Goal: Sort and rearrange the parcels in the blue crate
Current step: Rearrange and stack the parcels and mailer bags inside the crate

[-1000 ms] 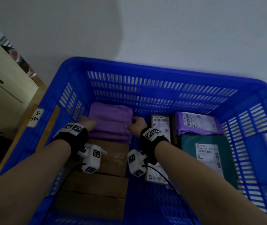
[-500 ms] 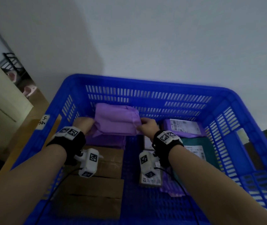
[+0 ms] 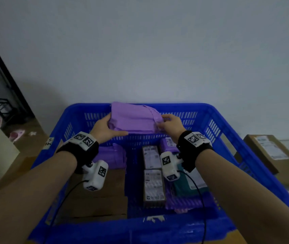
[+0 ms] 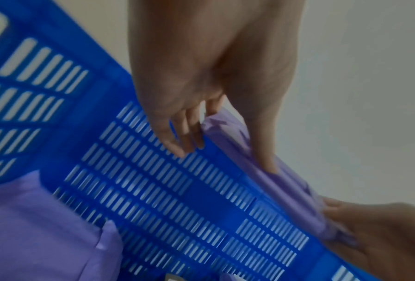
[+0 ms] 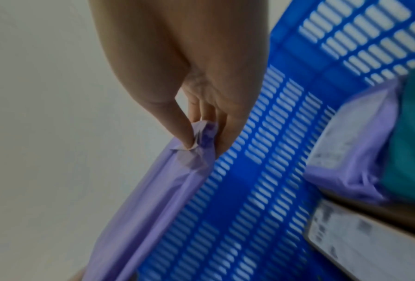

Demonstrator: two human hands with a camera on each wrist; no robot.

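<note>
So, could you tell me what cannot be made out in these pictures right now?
- Label text on the boxes: head view, too small and blurred.
- Underside of the lifted purple parcel: faces away in every view.
- Teal parcel: head view, partly hidden by the right wrist camera.
- Crate floor under the brown boxes: covered.
- Left hand fingertips: motion-blurred.

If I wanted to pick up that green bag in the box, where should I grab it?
Probably the green bag by its near end, coming straight down from above. It lies flat in the blue crate, with a purple parcel at its far end and a labelled box along its left.
</note>
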